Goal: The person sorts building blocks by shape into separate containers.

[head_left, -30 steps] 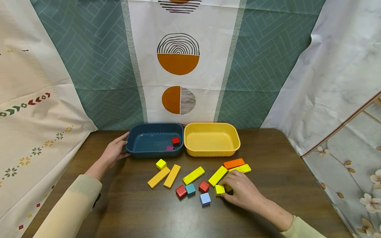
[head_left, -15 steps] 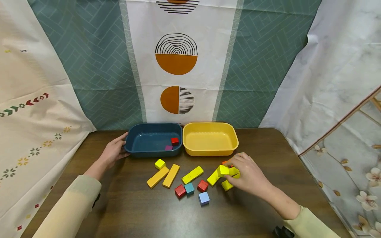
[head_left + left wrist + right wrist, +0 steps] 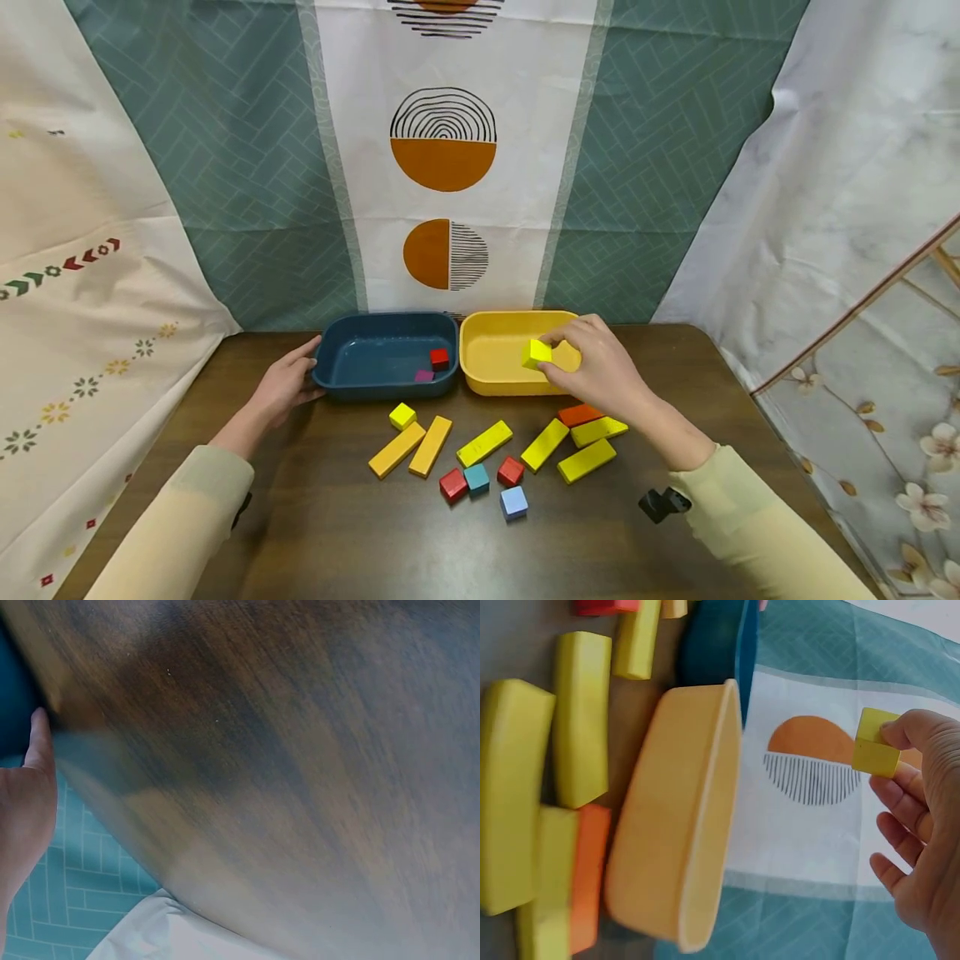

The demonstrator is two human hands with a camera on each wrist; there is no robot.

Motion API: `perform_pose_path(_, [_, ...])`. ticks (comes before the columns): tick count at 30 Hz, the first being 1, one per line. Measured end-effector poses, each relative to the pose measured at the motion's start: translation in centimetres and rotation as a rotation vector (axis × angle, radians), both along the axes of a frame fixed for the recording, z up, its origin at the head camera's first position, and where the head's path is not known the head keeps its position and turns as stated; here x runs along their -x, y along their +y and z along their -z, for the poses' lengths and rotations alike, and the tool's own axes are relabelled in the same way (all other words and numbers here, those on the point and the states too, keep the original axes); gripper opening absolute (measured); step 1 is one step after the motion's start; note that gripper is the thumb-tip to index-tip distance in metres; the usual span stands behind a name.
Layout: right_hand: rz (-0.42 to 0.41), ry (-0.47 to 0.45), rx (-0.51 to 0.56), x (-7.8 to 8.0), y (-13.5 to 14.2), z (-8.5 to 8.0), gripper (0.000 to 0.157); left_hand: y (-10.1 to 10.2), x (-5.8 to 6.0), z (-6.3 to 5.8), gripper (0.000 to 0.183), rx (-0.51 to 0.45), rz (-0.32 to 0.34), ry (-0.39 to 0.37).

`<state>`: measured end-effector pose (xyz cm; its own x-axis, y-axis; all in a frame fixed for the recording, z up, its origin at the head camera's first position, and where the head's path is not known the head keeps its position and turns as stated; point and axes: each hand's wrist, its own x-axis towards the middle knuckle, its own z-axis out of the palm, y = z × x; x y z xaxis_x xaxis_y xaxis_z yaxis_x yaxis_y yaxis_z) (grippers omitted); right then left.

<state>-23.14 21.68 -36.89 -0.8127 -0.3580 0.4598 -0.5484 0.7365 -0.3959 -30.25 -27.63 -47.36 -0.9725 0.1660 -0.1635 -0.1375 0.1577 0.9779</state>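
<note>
My right hand pinches a yellow cube between thumb and fingertips, over the yellow tray. From the right wrist view, the thumb lies on one face of the cube, and the other fingers are spread below it. At the left end of the dark blue tray, my left hand rests with extended fingers against the wall. Inside that tray lie a red cube and a small purple block. The left wrist view catches one straight finger at the blue wall.
Several yellow, amber and orange bars lie in front of the trays, including a yellow bar and an amber bar. Among them are red cubes, a teal cube, a light blue cube and another yellow cube. Curtains hang behind the table.
My right hand has lifted the yellow cube from the table among the bars and carried it up and away to over the yellow tray. The left hand stays at the blue tray.
</note>
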Motion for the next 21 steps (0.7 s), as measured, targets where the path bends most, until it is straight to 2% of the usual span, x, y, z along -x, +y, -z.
perform_pose_path(6, [-0.006,-0.039,0.030,2.6,-2.7,-1.1,0.028,-0.1,-0.2,0.1,0.056,-0.011,-0.006,-0.002])
perform_pose_path(12, [-0.020,-0.050,0.017,4.7,-4.8,-1.2,0.027,0.3,-0.1,0.1,0.056,-0.015,-0.015,-0.007])
perform_pose_path(21, [-0.040,-0.142,0.010,7.2,-7.3,-0.5,0.027,0.2,-0.1,0.1,0.057,-0.020,-0.030,-0.026])
